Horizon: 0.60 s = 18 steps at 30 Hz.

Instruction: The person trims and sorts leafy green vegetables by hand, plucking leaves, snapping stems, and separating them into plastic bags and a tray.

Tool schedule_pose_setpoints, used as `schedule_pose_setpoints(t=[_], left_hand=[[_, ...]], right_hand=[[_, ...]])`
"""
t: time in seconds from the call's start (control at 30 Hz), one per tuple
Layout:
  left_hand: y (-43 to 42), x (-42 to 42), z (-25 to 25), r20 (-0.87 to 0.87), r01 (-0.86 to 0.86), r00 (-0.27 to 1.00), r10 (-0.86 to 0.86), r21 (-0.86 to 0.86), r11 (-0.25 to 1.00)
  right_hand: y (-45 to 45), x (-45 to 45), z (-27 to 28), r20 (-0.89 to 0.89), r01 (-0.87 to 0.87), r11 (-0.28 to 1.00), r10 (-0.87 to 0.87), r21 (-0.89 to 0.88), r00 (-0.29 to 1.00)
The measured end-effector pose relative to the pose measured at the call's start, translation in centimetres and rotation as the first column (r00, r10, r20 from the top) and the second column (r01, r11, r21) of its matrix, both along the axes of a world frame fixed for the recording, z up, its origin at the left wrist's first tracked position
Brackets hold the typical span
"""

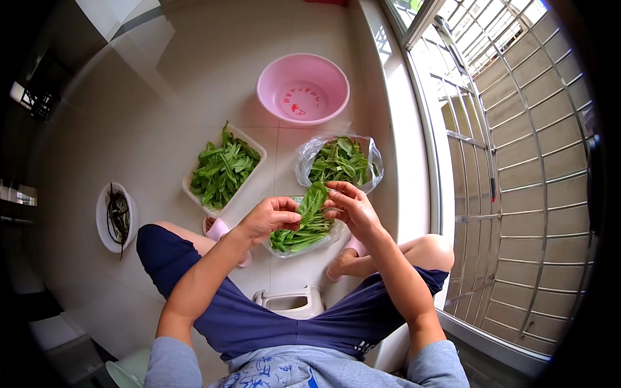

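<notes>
A green leaf (pixel 313 200) is held up between my two hands in front of my knees. My left hand (pixel 273 218) is closed in a pinch at its lower left side. My right hand (pixel 351 205) pinches it near the upper right edge, the other fingers curled. Directly below lies a clear plastic tray or bag with a bunch of leafy greens (pixel 299 235), stems side by side. Beyond my right hand an open plastic bag (pixel 376 169) holds more greens. Left of it, a white rectangular basket (pixel 259 147) is heaped with loose green leaves.
A pink basin (pixel 267 88) with red print stands farther off on the tiled floor (pixel 155 136). To the left is a small white basket (pixel 101 222) holding dark, wilted strands. A window with a metal grille (pixel 511 213) runs along the right, above a ledge.
</notes>
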<state>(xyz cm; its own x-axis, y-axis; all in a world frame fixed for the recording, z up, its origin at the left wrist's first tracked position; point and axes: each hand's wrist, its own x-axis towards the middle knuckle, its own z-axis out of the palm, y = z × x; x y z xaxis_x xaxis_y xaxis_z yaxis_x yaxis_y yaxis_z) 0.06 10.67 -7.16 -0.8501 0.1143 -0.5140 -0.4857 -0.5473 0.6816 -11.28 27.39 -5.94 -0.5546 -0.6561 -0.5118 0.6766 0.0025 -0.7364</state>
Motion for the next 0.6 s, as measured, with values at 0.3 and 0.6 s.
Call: schedule_pose_setpoints(t=[0.3, 0.6], left_hand=[[0.1, 0.4, 0.4, -0.008, 0.004, 1.0, -0.005, -0.083, 0.997], [-1.0, 0.1, 0.6, -0.097, -0.019, 0.995, -0.02, -0.387, 0.922]], right_hand=[[-0.1, -0.6, 0.5, -0.507, -0.106, 0.961, 0.226, 0.254, 0.832], [-0.3, -0.8, 1.4, -0.214, -0.2, 0.975, 0.217, 0.099, 0.952]])
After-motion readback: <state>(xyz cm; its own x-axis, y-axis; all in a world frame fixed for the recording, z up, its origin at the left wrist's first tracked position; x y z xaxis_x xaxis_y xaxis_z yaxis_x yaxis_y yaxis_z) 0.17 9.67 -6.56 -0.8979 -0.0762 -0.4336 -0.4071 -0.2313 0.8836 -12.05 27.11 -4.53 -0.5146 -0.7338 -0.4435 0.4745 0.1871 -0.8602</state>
